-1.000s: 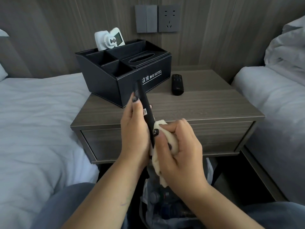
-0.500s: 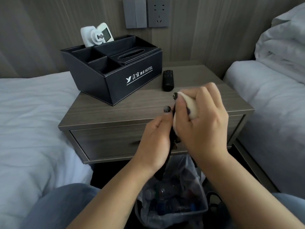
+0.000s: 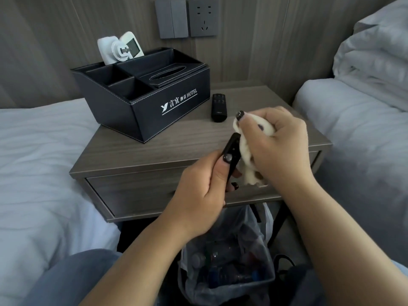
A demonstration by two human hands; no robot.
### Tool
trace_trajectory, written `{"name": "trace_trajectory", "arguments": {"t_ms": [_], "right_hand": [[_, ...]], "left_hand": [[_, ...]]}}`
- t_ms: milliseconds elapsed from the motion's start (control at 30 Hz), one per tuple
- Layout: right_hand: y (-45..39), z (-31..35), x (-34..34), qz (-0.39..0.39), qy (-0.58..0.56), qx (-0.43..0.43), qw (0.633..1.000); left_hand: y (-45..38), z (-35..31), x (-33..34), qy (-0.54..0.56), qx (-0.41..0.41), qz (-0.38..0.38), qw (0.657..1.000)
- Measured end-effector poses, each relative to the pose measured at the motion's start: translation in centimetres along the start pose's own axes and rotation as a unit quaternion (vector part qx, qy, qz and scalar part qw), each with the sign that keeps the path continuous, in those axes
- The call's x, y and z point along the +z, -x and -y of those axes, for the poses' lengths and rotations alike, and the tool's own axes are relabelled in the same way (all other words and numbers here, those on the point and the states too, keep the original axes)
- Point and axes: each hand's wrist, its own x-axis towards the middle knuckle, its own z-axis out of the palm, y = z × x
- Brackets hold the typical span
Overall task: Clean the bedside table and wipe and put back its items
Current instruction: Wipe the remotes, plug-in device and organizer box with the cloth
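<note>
My left hand (image 3: 198, 195) grips a slim black remote (image 3: 231, 149) upright in front of the bedside table (image 3: 176, 149), thumb on its front face. Beside it, my right hand (image 3: 278, 149) holds a bunched cream cloth (image 3: 247, 151) pressed against the remote's right side. A second black remote (image 3: 219, 107) lies flat on the tabletop, right of the black hotel organiser box (image 3: 141, 100). A white device (image 3: 120, 49) stands in the box's back compartment.
White beds flank the table, one on the left (image 3: 39, 173) and one on the right (image 3: 364, 140) with a folded duvet. A bin with a plastic liner (image 3: 225, 261) holding rubbish sits under the table's front. Switches and a socket (image 3: 203, 17) are on the wall.
The remote has been turned and lowered in my left hand, then its top uncovered. My right hand with the cloth rose along it and now sits at its upper right side.
</note>
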Motion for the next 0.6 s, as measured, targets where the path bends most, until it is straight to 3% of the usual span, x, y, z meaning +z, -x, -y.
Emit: {"name": "trace_trajectory", "arguments": {"t_ms": [100, 233, 300, 400, 533, 600], "right_hand": [[-0.3, -0.3, -0.3, 0.032, -0.013, 0.056, 0.998], [0.7, 1.0, -0.3, 0.012, 0.003, -0.034, 0.999], [0.3, 0.8, -0.5, 0.034, -0.022, 0.019, 0.999], [-0.6, -0.7, -1.1, 0.049, -0.016, 0.084, 0.995], [-0.3, -0.5, -1.3, -0.029, -0.092, 0.044, 0.994], [0.1, -0.1, -0.9, -0.001, -0.091, 0.022, 0.996]], "left_hand": [[-0.1, 0.5, -0.3, -0.048, 0.007, 0.000, 0.999], [-0.3, 0.8, -0.7, -0.105, 0.054, -0.002, 0.993], [-0.2, 0.8, -0.8, -0.088, 0.076, -0.014, 0.993], [-0.1, 0.5, -0.4, -0.010, 0.043, -0.025, 0.999], [-0.4, 0.5, -0.3, -0.007, 0.017, 0.006, 1.000], [-0.3, 0.6, -0.4, 0.006, 0.017, 0.006, 1.000]]}}
